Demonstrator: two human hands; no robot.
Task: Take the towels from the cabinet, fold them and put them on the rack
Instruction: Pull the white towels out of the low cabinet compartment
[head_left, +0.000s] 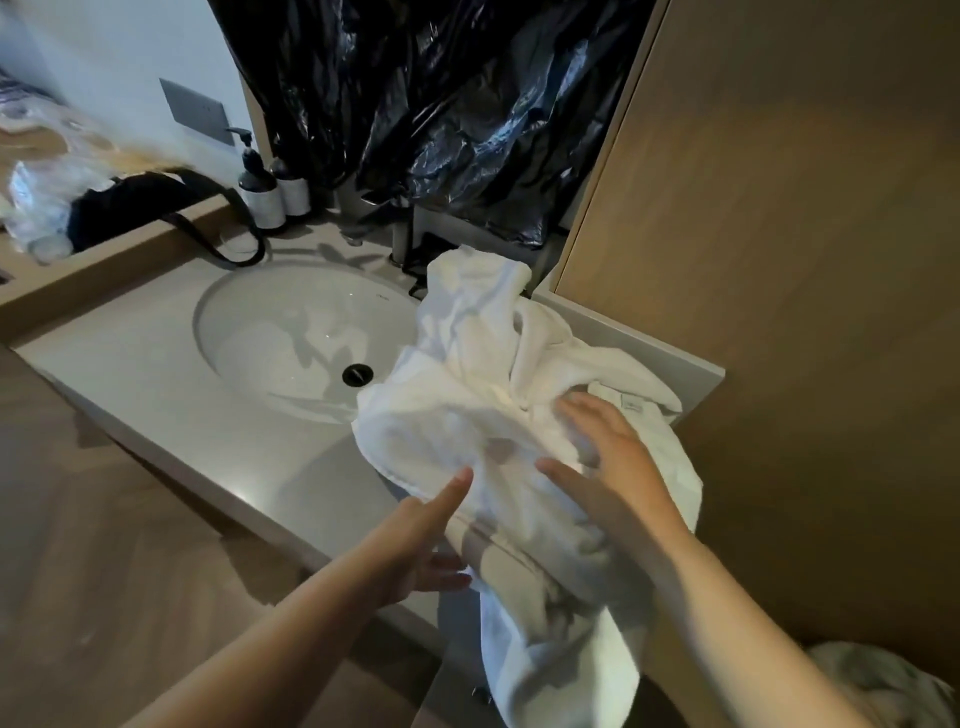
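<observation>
A white towel (498, 415) is heaped, crumpled, on the countertop (156, 374) just right of the sink (291, 332), with one end hung over the front edge. A tall wooden panel (779, 260) is seen further right of the sink, black plastic sheeting (441, 104) behind it, two pump bottles (262, 195) at its back left, and a dark drain (357, 374) in its bowl. The right hand (608, 457) is laid on the towel with fingers spread and straight. The left hand (421, 535) has its thumb stretched over the towel and its fingers tucked under the hanging fold; whether the cloth is pinched cannot be told.
</observation>
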